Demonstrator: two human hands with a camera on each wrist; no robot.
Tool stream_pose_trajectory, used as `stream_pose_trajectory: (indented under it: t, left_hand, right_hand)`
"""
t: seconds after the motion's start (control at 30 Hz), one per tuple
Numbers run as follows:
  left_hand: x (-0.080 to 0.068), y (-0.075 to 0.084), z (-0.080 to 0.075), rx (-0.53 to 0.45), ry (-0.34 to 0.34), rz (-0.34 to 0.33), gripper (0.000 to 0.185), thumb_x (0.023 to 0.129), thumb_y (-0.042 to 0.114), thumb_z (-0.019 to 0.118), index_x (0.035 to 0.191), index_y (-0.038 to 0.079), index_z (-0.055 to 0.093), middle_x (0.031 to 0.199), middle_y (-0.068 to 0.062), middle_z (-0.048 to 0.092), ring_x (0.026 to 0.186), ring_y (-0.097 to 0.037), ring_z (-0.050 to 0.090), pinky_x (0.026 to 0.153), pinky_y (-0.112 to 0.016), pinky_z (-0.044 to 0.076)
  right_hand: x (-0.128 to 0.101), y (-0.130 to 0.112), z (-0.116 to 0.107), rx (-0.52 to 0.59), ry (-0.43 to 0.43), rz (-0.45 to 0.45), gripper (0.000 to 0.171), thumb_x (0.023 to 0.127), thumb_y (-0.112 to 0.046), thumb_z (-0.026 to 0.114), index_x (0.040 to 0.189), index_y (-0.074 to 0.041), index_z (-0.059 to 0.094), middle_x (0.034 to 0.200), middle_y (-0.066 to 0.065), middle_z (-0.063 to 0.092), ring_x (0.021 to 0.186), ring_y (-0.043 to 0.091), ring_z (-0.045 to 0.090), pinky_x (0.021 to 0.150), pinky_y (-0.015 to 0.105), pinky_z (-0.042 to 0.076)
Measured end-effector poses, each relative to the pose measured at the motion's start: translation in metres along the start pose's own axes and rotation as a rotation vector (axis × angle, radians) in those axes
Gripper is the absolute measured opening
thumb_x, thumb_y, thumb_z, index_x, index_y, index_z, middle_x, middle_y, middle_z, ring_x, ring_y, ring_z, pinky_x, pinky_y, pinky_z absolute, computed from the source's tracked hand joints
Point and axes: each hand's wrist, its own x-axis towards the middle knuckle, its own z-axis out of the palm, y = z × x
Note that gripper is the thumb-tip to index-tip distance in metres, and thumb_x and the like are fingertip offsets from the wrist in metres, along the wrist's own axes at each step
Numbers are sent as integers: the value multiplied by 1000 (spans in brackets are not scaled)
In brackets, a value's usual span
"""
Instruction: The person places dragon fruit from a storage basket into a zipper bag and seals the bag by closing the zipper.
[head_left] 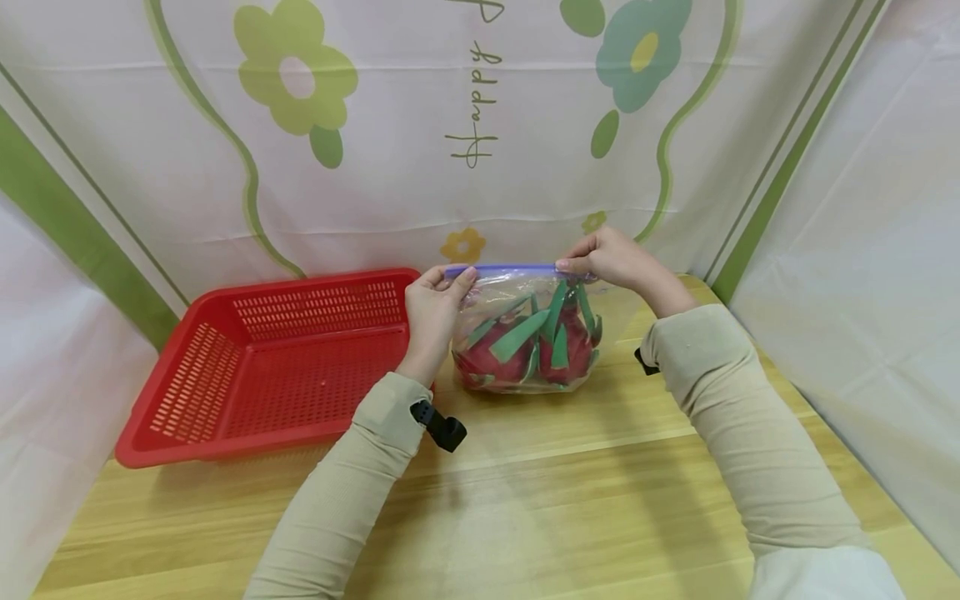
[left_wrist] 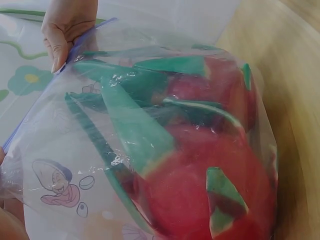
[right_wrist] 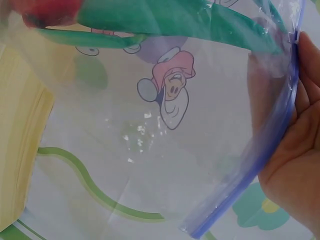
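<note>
A clear zip bag (head_left: 517, 287) with a purple seal strip stands on the table, printed with small cartoon figures. Inside it are two red dragon fruits (head_left: 498, 354) with green leaf-like scales; they also fill much of the left wrist view, where one dragon fruit (left_wrist: 200, 185) lies close to the camera. My left hand (head_left: 435, 317) pinches the left end of the purple strip between thumb and fingers. At the strip's right part, my right hand (head_left: 611, 260) pinches it too, and the right wrist view shows that hand (right_wrist: 295, 155) behind and beside the strip.
Left of the bag, a red plastic basket (head_left: 255, 287) with slotted walls sits on the wooden table (head_left: 555, 517). White cloth (head_left: 390, 167) with printed flowers rises behind the table, and plain cloth hangs at both sides.
</note>
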Motion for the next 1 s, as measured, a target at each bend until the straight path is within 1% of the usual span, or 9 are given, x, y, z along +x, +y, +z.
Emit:
stream_pose_trajectory:
  t: [0.13, 0.27, 0.4, 0.5, 0.63, 0.8, 1.0]
  left_hand:
    - [1, -1, 0, -19, -3, 19, 19, 84, 7, 71, 97, -6, 69, 74, -1, 70, 60, -4, 64, 58, -17, 55]
    - [2, -1, -1, 8, 0, 7, 21, 84, 9, 71, 100, -5, 69, 79, -3, 71, 59, -4, 65, 60, -18, 56]
    - [2, -1, -1, 42, 2, -12, 24, 84, 11, 71, 103, -5, 68, 81, -3, 70, 59, -3, 65, 62, -16, 56]
    - [3, -1, -1, 38, 6, -14, 24, 84, 11, 71, 103, -5, 68, 83, -5, 71, 60, -3, 65, 61, -16, 55]
    - [2, -1, -1, 41, 8, -15, 25, 85, 11, 71, 103, -5, 68, 87, -10, 72, 61, -2, 65, 61, -16, 55]
    - [2, -1, -2, 52, 7, -23, 25, 85, 11, 70, 105, -4, 68, 95, -16, 72, 63, -2, 66, 62, -16, 56]
    - [2, -1, -2, 54, 5, -36, 26, 85, 12, 70, 106, -4, 68, 104, -23, 70, 66, -2, 66, 63, -16, 56]
  right_hand:
    - [0, 2, -1, 8, -2, 5, 34, 96, -25, 56, 114, 0, 69, 117, 22, 66, 104, 33, 63, 91, 47, 51]
    - [1, 4, -3, 7, -3, 12, 34, 96, -25, 56, 114, 0, 68, 119, 22, 65, 106, 34, 62, 92, 47, 51]
    - [1, 7, -4, 2, 8, 12, 31, 96, -25, 56, 106, -1, 72, 111, 19, 67, 101, 31, 63, 89, 44, 52]
    - [0, 7, -5, 5, 14, 18, 31, 96, -26, 56, 104, 0, 72, 108, 18, 68, 99, 29, 63, 88, 44, 52]
    - [-2, 7, -6, 17, 12, 31, 35, 95, -28, 57, 111, 1, 69, 111, 20, 68, 101, 31, 62, 90, 47, 50]
    - [-3, 10, -8, 21, 13, 52, 37, 95, -28, 57, 115, 2, 67, 110, 19, 70, 104, 35, 62, 91, 49, 49]
    - [-3, 13, -10, 31, -2, 88, 38, 96, -28, 55, 119, 1, 65, 111, 19, 70, 109, 37, 62, 98, 51, 47]
